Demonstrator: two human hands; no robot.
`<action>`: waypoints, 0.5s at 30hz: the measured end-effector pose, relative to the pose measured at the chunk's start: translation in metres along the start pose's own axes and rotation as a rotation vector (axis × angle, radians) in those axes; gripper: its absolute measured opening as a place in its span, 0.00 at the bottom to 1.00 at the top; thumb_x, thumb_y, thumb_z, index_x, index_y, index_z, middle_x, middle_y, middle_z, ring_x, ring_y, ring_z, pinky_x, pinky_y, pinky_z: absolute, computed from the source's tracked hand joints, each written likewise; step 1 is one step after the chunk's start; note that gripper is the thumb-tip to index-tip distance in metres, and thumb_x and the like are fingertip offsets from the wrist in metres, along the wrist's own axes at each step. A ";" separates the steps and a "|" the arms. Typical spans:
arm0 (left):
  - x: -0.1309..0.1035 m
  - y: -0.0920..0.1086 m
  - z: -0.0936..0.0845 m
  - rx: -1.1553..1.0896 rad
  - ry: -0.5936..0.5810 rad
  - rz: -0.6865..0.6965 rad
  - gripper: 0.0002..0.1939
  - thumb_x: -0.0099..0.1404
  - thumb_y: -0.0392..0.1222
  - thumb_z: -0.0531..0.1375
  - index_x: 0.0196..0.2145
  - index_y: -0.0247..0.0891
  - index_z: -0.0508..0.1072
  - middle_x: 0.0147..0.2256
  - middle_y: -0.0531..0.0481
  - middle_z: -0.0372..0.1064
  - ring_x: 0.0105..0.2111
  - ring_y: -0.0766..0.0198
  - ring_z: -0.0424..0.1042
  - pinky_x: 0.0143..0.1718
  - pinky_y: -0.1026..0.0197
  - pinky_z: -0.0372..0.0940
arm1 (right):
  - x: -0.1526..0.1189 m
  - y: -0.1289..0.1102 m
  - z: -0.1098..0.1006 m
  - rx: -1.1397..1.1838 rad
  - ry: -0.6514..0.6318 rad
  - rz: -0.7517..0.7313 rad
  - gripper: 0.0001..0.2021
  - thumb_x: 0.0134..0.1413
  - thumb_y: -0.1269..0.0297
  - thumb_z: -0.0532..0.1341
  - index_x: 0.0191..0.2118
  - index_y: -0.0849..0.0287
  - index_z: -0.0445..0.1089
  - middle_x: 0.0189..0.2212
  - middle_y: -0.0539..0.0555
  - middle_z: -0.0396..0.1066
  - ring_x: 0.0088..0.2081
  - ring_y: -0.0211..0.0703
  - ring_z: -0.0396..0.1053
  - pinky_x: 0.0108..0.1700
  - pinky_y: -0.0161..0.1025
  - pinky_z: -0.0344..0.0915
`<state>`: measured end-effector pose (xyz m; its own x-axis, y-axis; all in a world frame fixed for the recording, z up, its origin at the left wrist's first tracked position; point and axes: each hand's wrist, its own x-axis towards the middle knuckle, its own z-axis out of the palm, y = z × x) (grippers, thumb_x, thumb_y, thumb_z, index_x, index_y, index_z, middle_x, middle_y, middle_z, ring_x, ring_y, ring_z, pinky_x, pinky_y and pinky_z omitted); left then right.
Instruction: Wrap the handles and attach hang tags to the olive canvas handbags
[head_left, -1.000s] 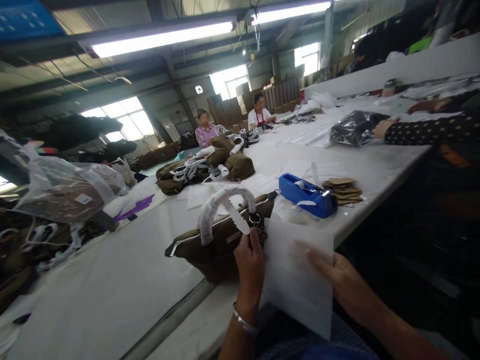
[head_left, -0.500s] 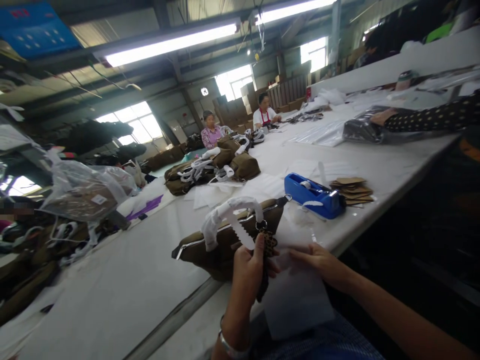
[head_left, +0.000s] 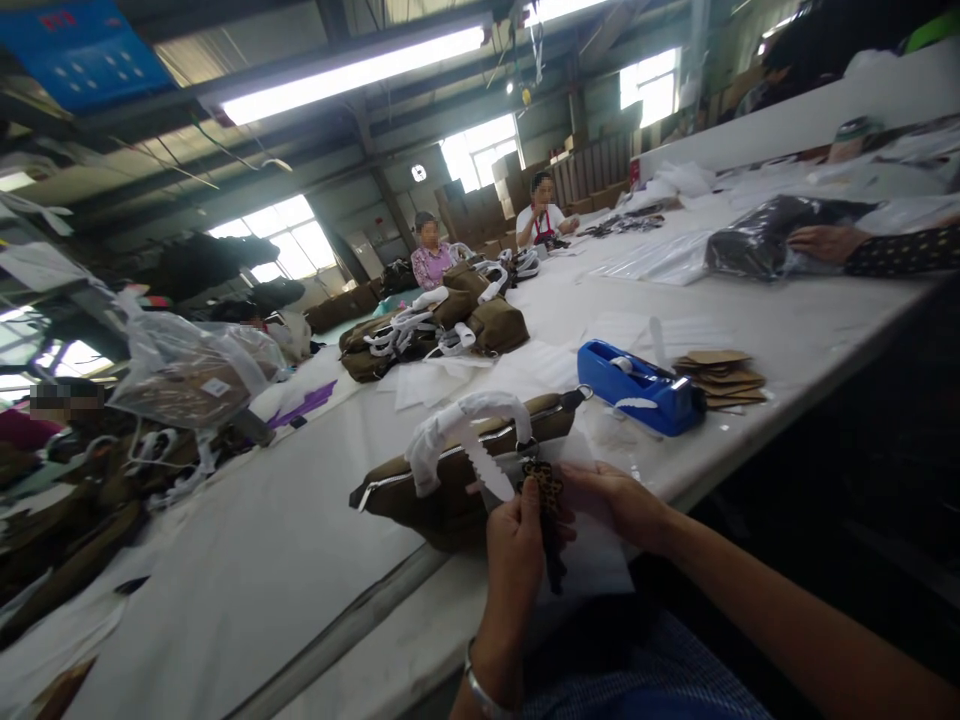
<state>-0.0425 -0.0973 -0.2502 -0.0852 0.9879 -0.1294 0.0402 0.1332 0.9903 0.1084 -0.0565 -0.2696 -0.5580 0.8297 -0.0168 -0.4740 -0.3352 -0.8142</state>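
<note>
An olive-brown bag (head_left: 442, 505) with a silver zip stands on the white table (head_left: 300, 530), its handles (head_left: 426, 455) wrapped in white. From a ring near the handle hangs a leopard-print charm (head_left: 541, 482) with dark strands. My left hand (head_left: 517, 535) is closed on this charm, thumb on top. Beside it, my right hand (head_left: 619, 500) pinches a thin white sheet (head_left: 600, 560), which lies behind and below the charm; its fingertips are partly hidden.
A blue tape dispenser (head_left: 637, 388) and brown paper pieces (head_left: 720, 378) lie right of the bag. More wrapped-handle bags (head_left: 480, 315) are piled beyond. At the right, another person's hand (head_left: 825, 243) touches a plastic-wrapped dark item (head_left: 757, 235).
My right hand has moved in against the charm, bringing the white sheet up behind it. The view has shifted slightly. The other person's hand at the right has moved along the plastic-wrapped item.
</note>
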 end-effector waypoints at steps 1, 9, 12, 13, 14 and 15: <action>0.001 -0.002 0.000 0.000 0.003 -0.006 0.38 0.60 0.76 0.57 0.27 0.31 0.75 0.24 0.40 0.77 0.20 0.60 0.76 0.21 0.64 0.68 | 0.000 0.000 0.001 -0.008 0.000 0.002 0.23 0.59 0.43 0.63 0.31 0.62 0.71 0.23 0.52 0.67 0.24 0.41 0.66 0.30 0.41 0.67; -0.002 -0.012 0.009 0.045 -0.061 0.017 0.43 0.66 0.76 0.45 0.30 0.30 0.78 0.26 0.38 0.78 0.25 0.55 0.78 0.29 0.58 0.71 | 0.004 0.000 0.016 -0.175 0.142 -0.033 0.21 0.49 0.48 0.73 0.33 0.62 0.73 0.18 0.44 0.62 0.17 0.31 0.55 0.17 0.31 0.55; -0.018 -0.015 -0.008 0.246 0.021 0.149 0.37 0.71 0.69 0.47 0.32 0.33 0.80 0.28 0.40 0.79 0.30 0.53 0.79 0.34 0.57 0.71 | 0.002 -0.004 0.017 -0.098 0.155 -0.027 0.19 0.49 0.52 0.74 0.40 0.62 0.77 0.27 0.51 0.74 0.24 0.36 0.69 0.26 0.33 0.68; -0.024 -0.016 -0.017 0.326 0.109 0.222 0.33 0.72 0.66 0.49 0.35 0.34 0.80 0.31 0.41 0.79 0.33 0.53 0.79 0.37 0.57 0.71 | 0.001 -0.007 0.018 -0.065 0.150 -0.020 0.20 0.50 0.53 0.74 0.43 0.61 0.78 0.32 0.53 0.78 0.30 0.40 0.74 0.33 0.35 0.72; -0.030 -0.017 -0.026 0.390 0.220 0.290 0.29 0.72 0.63 0.52 0.38 0.36 0.80 0.34 0.42 0.80 0.36 0.53 0.79 0.40 0.57 0.70 | 0.001 -0.009 0.018 -0.036 0.141 -0.009 0.20 0.50 0.54 0.74 0.46 0.61 0.78 0.37 0.55 0.79 0.36 0.44 0.77 0.40 0.39 0.75; -0.036 -0.017 -0.035 0.426 0.337 0.341 0.25 0.71 0.62 0.55 0.41 0.37 0.79 0.38 0.42 0.80 0.40 0.53 0.78 0.44 0.56 0.70 | 0.001 -0.011 0.018 -0.014 0.130 0.005 0.21 0.50 0.55 0.74 0.48 0.60 0.78 0.40 0.57 0.80 0.41 0.48 0.78 0.46 0.43 0.75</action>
<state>-0.0752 -0.1375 -0.2605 -0.3030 0.9107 0.2808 0.5065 -0.0957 0.8569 0.1005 -0.0608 -0.2503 -0.4667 0.8792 -0.0954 -0.4616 -0.3342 -0.8217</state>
